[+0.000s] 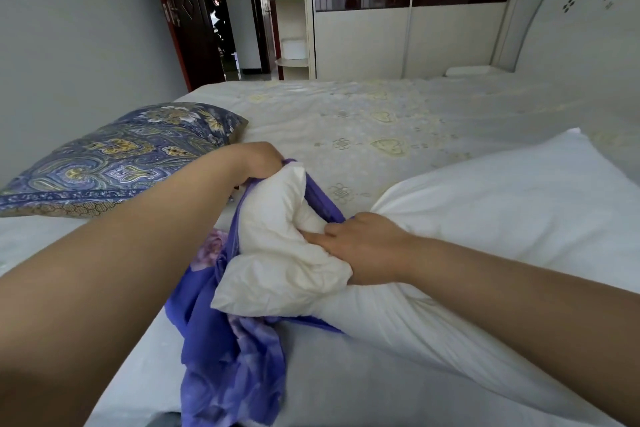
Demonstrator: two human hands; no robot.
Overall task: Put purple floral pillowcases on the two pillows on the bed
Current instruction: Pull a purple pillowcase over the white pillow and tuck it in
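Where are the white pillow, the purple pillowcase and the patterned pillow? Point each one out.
white pillow (502, 218): head view, on its broad bare top face.
purple pillowcase (221, 357): head view, on the bunched fabric below the pillow's corner.
patterned pillow (114, 163): head view, on the middle of its top face.

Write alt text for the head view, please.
Two hands push a white pillow into a purple pillowcase on a bed: the left hand grips the case's edge, the right hand squeezes the pillow's end. A patterned pillow lies left.
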